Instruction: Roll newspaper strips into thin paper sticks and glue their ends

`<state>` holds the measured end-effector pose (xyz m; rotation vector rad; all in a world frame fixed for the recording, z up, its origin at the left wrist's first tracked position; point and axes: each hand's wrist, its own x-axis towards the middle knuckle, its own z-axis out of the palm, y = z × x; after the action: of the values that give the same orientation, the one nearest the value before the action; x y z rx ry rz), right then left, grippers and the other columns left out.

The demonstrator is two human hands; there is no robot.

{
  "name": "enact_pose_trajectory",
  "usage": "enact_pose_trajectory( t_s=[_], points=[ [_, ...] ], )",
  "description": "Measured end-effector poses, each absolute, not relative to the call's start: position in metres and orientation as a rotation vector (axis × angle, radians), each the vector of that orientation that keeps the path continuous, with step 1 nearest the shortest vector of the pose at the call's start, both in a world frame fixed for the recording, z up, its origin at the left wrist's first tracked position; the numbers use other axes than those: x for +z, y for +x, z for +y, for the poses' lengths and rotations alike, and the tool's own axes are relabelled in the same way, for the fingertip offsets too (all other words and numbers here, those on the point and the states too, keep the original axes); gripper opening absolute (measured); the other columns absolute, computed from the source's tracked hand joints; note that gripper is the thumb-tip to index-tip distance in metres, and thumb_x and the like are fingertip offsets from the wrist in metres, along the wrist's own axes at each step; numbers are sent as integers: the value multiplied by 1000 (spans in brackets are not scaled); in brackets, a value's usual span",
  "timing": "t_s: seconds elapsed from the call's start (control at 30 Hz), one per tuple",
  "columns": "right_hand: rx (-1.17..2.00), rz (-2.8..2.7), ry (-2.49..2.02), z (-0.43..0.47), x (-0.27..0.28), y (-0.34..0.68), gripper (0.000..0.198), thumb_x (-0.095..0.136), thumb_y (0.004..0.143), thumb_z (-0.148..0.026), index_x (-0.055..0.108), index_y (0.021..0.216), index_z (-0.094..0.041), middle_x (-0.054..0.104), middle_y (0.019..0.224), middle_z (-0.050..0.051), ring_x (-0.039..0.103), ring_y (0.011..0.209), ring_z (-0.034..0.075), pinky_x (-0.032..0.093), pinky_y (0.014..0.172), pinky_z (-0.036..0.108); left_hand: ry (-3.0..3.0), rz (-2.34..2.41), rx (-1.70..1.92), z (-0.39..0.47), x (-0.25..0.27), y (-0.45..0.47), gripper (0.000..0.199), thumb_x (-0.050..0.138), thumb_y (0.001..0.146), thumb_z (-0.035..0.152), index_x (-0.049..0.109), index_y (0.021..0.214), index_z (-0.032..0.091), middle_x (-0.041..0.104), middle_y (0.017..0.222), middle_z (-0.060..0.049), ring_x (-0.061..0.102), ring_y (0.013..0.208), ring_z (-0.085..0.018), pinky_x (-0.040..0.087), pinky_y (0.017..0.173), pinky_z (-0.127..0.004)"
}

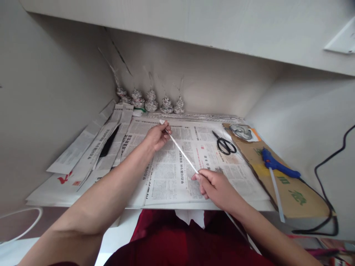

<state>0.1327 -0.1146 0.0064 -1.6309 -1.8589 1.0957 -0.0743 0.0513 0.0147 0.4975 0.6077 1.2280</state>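
A thin white rolled paper stick runs slantwise over the newspaper, between my two hands. My left hand is closed round its far end, and a small pale tip sticks out past the fingers. Lower down, my right hand pinches the same stick between thumb and fingers. Beyond that hand the stick carries on beneath the forearm towards my lap. Under both hands lie spread newspaper sheets.
Several woven paper gourds stand along the back wall, with thin paper sticks beside them. Newspaper strips lie left. Black scissors, a blue glue gun and cardboard lie right, near a black cable. A shelf overhangs.
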Motion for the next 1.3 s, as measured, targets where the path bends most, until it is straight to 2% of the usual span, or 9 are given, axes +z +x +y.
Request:
enact_pose_trajectory(
  t_s=[0.27, 0.53, 0.73, 0.87, 0.97, 1.07, 1.17, 1.23, 1.3],
  points=[
    [1006, -1949, -1689, -127, 12, 133, 36, 31, 93, -47, 54, 84, -20, 56, 61, -1, 52, 50, 12, 37, 51, 25, 459, 603, 1247, 51, 18, -78, 16, 49, 86, 11, 49, 70, 13, 46, 54, 1, 47, 43, -6, 26, 31, -10],
    [373, -2192, -2040, -166, -10, 159, 29, 35, 91, -46, 49, 88, -21, 62, 69, 6, 58, 57, 22, 26, 51, 29, 430, 563, 1279, 57, 21, -87, 16, 46, 86, 10, 47, 71, 14, 44, 54, 3, 45, 42, -5, 23, 30, -10],
    [1301, -1768, -1717, -180, -10, 167, 39, 29, 93, -49, 49, 75, -21, 47, 56, -1, 46, 52, 12, 34, 52, 24, 446, 507, 1267, 55, 23, -87, 18, 44, 87, 9, 46, 70, 14, 41, 54, 3, 42, 41, -5, 21, 28, -10],
    [1986, -1170, -1332, -184, -9, 167, 43, 30, 91, -56, 37, 66, -22, 21, 40, -9, 18, 33, 8, 19, 35, 20, 455, 443, 1247, 52, 24, -87, 17, 44, 87, 8, 47, 71, 14, 40, 55, 4, 42, 42, -4, 21, 28, -10],
    [2130, -1044, -1182, -183, -9, 167, 46, 30, 89, -59, 33, 62, -22, 15, 35, -10, 13, 31, 7, 16, 33, 19, 443, 409, 1246, 53, 24, -88, 17, 45, 86, 9, 47, 70, 15, 39, 54, 4, 42, 42, -4, 21, 28, -10],
    [1959, -1307, -1394, -177, -1, 165, 46, 26, 90, -58, 47, 74, -21, 31, 41, -8, 28, 36, 8, 26, 39, 20, 432, 434, 1268, 54, 23, -86, 16, 48, 86, 10, 47, 70, 15, 41, 55, 3, 42, 43, -5, 22, 29, -10],
    [1316, -1716, -1703, -168, 9, 163, 34, 37, 89, -54, 50, 90, -22, 50, 59, -2, 46, 52, 12, 35, 52, 24, 453, 496, 1270, 54, 21, -83, 15, 50, 85, 11, 47, 70, 15, 42, 55, 3, 44, 43, -5, 23, 30, -11],
    [905, -1842, -1786, -163, 11, 160, 30, 43, 88, -51, 50, 84, -22, 53, 66, 0, 49, 62, 15, 35, 58, 26, 465, 523, 1267, 53, 20, -81, 15, 50, 85, 11, 48, 71, 15, 43, 55, 3, 44, 43, -5, 24, 31, -11],
    [918, -1819, -1768, -160, 9, 157, 33, 39, 90, -50, 49, 78, -21, 49, 63, 0, 46, 60, 14, 33, 56, 26, 473, 525, 1269, 52, 21, -81, 15, 48, 86, 10, 47, 71, 14, 43, 55, 3, 44, 43, -5, 24, 31, -11]
  ],
)
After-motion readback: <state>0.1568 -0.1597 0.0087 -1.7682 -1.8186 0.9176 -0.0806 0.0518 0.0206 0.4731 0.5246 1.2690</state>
